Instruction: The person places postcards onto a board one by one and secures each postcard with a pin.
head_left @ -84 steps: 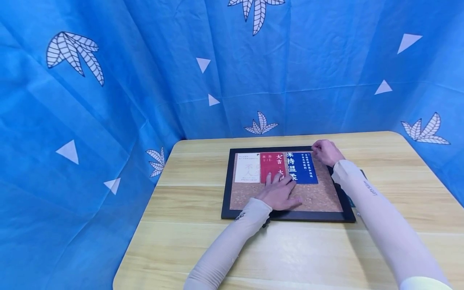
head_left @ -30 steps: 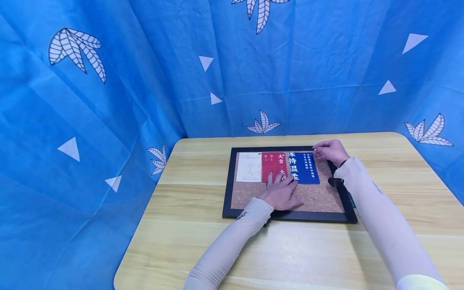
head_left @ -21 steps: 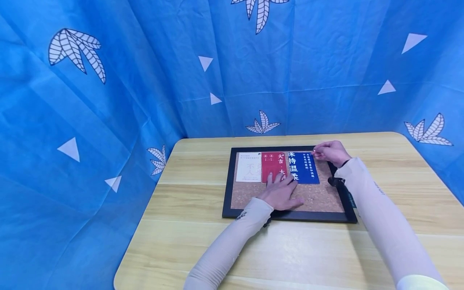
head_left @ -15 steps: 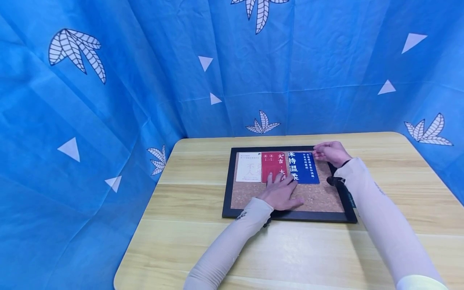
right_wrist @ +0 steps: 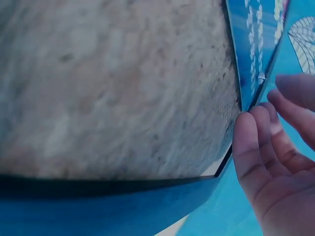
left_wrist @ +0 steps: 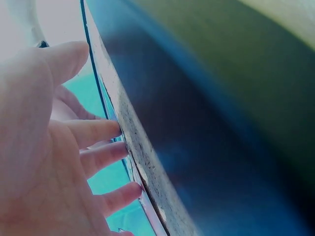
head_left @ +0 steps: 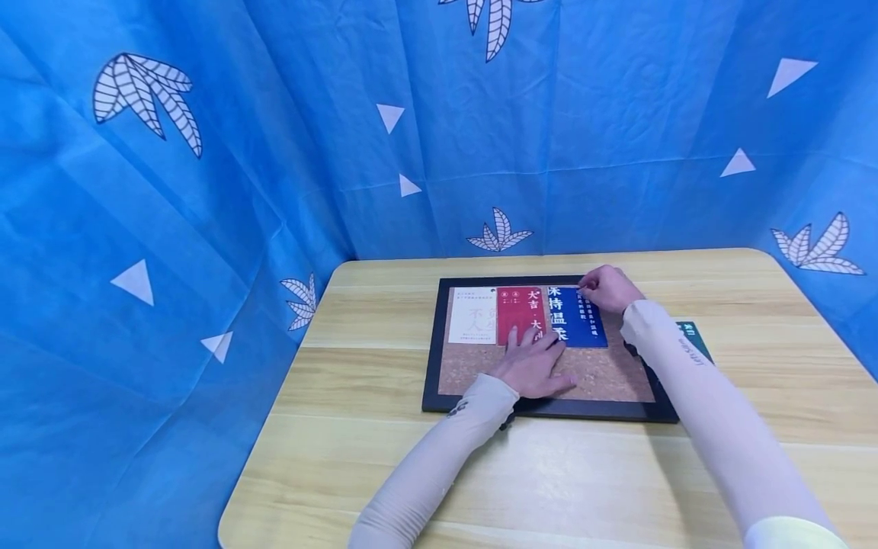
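My left hand [head_left: 531, 370] lies with spread fingers across the red card [head_left: 516, 309] and the edge of the blue card [head_left: 583, 328] on a black-framed cork board [head_left: 617, 377]. In the left wrist view its fingertips [left_wrist: 133, 191] touch the cards near the board's side. My right hand [head_left: 609, 290] is at the blue card's top right corner, covering part of its print. The right wrist view shows its fingers [right_wrist: 248, 142] at the card's edge, thumb and forefinger tips slightly apart. Beside the thumb, a small pale pin-like thing [right_wrist: 261, 77] sits on the card.
A white card [head_left: 472, 316] lies left of the red one, with a small dark dot at its top right corner. A green card [head_left: 694, 339] lies on the wooden table [head_left: 754, 343] right of the board, partly behind the right sleeve. A blue curtain [head_left: 604, 122] hangs behind.
My right hand carried a small white thing to the blue card's corner, then shifted left over that corner. More of the green card shows. My left hand stays in place.
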A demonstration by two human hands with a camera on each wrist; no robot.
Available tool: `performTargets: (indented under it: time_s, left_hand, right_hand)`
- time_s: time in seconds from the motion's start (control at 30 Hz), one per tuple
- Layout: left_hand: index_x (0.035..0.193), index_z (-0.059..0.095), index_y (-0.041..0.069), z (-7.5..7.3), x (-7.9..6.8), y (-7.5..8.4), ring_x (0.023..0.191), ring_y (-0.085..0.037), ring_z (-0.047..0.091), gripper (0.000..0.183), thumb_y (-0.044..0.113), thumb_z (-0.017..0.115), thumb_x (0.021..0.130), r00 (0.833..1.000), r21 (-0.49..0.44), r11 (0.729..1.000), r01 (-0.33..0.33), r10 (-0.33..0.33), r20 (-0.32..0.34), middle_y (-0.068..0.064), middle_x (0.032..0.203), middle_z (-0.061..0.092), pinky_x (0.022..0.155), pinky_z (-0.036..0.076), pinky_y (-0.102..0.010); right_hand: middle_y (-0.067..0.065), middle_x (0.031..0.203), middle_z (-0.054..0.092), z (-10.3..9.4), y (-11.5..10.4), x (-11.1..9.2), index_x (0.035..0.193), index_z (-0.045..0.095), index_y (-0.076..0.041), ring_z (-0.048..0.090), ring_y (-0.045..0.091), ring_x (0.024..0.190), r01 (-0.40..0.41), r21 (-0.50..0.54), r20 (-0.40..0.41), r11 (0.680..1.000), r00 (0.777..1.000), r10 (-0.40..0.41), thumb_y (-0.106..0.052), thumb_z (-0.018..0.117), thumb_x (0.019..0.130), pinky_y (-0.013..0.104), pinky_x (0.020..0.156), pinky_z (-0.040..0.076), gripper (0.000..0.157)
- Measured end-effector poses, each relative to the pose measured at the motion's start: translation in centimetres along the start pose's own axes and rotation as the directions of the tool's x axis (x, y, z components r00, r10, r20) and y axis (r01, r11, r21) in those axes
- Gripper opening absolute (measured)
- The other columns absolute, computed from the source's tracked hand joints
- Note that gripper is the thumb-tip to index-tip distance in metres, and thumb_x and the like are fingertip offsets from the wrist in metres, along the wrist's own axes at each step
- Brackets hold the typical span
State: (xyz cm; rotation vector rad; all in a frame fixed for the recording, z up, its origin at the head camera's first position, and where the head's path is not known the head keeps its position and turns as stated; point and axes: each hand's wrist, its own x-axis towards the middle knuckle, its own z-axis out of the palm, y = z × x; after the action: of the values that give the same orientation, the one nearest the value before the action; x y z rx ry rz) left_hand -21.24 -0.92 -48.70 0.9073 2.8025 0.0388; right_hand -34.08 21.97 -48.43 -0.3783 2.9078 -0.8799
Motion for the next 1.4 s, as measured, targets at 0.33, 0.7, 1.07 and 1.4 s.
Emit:
performTargets:
  time_s: [0.33, 0.7, 1.07, 1.4]
  left_hand:
    - [0.158, 0.043, 0.030, 0.0, 0.0, 0.1, 0.156, -0.028, 0.029, 0.072, 0.072, 0.038, 0.100, 1.000, 0.005, 1.000, -0.003, 0.003, -0.007, 0.007, 0.167, 0.036, 0.127, 0.020, -0.061]
    - [0.157, 0.044, 0.029, 0.0, 0.0, 0.1, 0.156, -0.030, 0.030, 0.072, 0.072, 0.038, 0.100, 1.000, 0.014, 1.000, -0.011, 0.011, -0.016, 0.005, 0.166, 0.038, 0.126, 0.021, -0.064]
    - [0.157, 0.045, 0.030, -0.1, 0.0, 0.2, 0.155, -0.029, 0.031, 0.072, 0.073, 0.038, 0.099, 1.000, 0.002, 1.000, -0.008, 0.008, -0.004, 0.006, 0.166, 0.038, 0.127, 0.020, -0.063]
    - [0.157, 0.044, 0.029, 0.0, 0.1, 0.3, 0.155, -0.028, 0.031, 0.072, 0.072, 0.039, 0.099, 1.000, 0.004, 1.000, -0.005, 0.005, -0.003, 0.006, 0.166, 0.038, 0.126, 0.020, -0.063]
  right_hand:
    - [0.025, 0.107, 0.070, 0.4, -0.2, 0.0, 0.107, 0.070, 0.006, 0.065, 0.036, 0.097, -0.029, -0.066, 0.037, 0.997, 0.999, 0.032, 0.000, 0.054, 0.099, 0.052, 0.088, 0.054, 0.019]
    - [0.019, 0.091, 0.070, -0.6, 0.3, -0.3, 0.099, 0.069, 0.006, 0.064, 0.030, 0.085, -0.040, 0.044, -0.078, 0.998, 0.996, 0.044, -0.006, 0.057, 0.098, 0.040, 0.077, 0.050, 0.017]
    - [0.028, 0.109, 0.075, -1.4, 1.3, -1.1, 0.110, 0.076, 0.007, 0.069, 0.023, 0.090, -0.088, 0.189, -0.076, 0.978, 0.992, 0.104, -0.015, 0.067, 0.099, 0.023, 0.071, 0.051, 0.026]
    - [0.028, 0.102, 0.076, -1.9, 1.4, -1.3, 0.124, 0.064, 0.019, 0.072, 0.008, 0.075, -0.169, 0.423, 0.009, 0.890, 0.983, 0.182, -0.009, 0.061, 0.103, 0.026, 0.071, 0.062, 0.035]
